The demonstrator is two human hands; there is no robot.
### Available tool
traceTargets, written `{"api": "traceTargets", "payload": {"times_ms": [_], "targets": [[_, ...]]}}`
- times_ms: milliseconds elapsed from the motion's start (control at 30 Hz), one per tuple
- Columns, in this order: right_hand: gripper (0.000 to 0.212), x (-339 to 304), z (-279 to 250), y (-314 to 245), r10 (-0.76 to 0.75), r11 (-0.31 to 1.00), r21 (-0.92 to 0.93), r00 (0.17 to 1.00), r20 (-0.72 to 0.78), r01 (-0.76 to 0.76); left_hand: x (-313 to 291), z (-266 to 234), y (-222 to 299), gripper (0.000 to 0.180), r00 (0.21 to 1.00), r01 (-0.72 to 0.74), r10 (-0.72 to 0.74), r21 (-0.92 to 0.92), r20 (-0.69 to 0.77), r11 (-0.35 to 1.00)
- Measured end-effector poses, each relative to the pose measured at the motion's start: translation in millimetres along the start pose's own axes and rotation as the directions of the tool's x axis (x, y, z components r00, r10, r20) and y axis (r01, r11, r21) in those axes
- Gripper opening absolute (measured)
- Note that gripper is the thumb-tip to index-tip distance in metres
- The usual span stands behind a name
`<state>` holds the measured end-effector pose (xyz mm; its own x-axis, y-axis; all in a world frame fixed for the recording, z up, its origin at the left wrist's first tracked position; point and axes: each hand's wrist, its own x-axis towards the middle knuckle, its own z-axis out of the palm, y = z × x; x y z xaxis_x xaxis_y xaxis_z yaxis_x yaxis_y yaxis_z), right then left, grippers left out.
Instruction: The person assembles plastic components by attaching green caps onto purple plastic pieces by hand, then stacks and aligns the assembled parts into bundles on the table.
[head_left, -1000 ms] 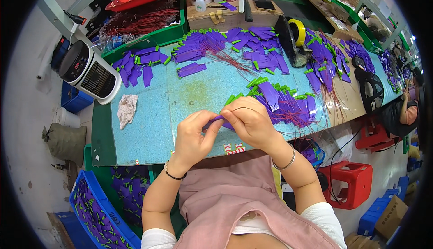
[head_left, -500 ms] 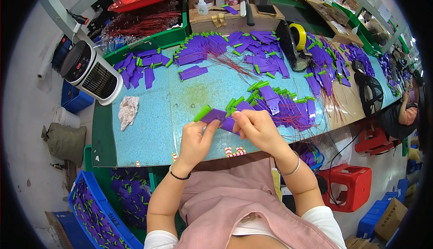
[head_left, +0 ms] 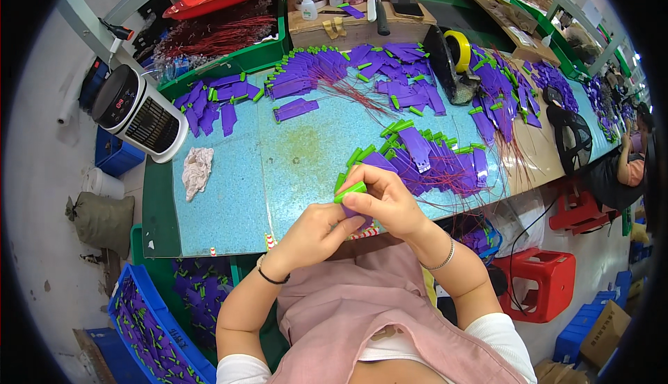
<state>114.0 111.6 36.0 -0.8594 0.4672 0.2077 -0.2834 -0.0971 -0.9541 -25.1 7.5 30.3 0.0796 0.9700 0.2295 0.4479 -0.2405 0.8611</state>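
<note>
Just above the table's near edge, my hands meet at a purple strip with a green end (head_left: 351, 192). My right hand (head_left: 390, 203) pinches it near the green end, thumb on the near side. My left hand (head_left: 316, 234) is closed at the strip's lower purple part, with its fingertips partly hidden behind it. Beyond my right hand lies a pile of like purple strips (head_left: 438, 161) with green ends, thin dark-red wires running out of it. One single purple strip (head_left: 296, 109) lies farther back on the blue tabletop (head_left: 229, 210).
A crumpled white cloth (head_left: 197, 173) and a small heater (head_left: 149, 123) are on the left. Farther back are more strips (head_left: 306, 71), a tape dispenser with yellow tape (head_left: 457, 53) and a green crate of red wires (head_left: 278, 43). A blue crate (head_left: 163, 321) stands below left, a red stool (head_left: 550, 276) right.
My left hand has moved right and down toward my right hand. The strip has turned, its green end now at my right fingers rather than at my left.
</note>
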Motion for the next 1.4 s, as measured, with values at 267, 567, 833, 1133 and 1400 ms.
{"api": "traceTargets", "payload": {"times_ms": [267, 567, 833, 1133, 1400], "targets": [[0.013, -14, -11, 0, -0.396, 0.579, -0.808, 0.904, -0.161, 0.11, 10, -24, -24, 0.028, 0.965, 0.143, -0.107, -0.142, 0.24, 0.979], [0.037, 1, -26, 20, -0.439, 0.017, -0.975, 0.878, 0.191, 0.221, 58, -101, -133, 0.038, 0.884, 0.304, 0.126, 0.759, -0.449, 0.576], [0.024, 62, -190, 7, -0.226, -0.087, -0.947, 0.932, -0.284, -0.31, 37, -83, -120, 0.037, 0.871, 0.237, 0.039, 0.487, -0.49, 0.841], [0.019, 48, -86, -34, -0.259, 0.749, -0.662, 0.911, -0.322, -0.021, 30, -58, -65, 0.027, 0.821, 0.152, -0.337, -0.394, -0.46, 0.907], [0.019, 38, -29, -20, -0.26, 0.653, -0.715, 0.961, 0.098, 0.25, 24, -29, -23, 0.026, 0.89, 0.067, -0.315, -0.588, -0.33, 0.806]]}}
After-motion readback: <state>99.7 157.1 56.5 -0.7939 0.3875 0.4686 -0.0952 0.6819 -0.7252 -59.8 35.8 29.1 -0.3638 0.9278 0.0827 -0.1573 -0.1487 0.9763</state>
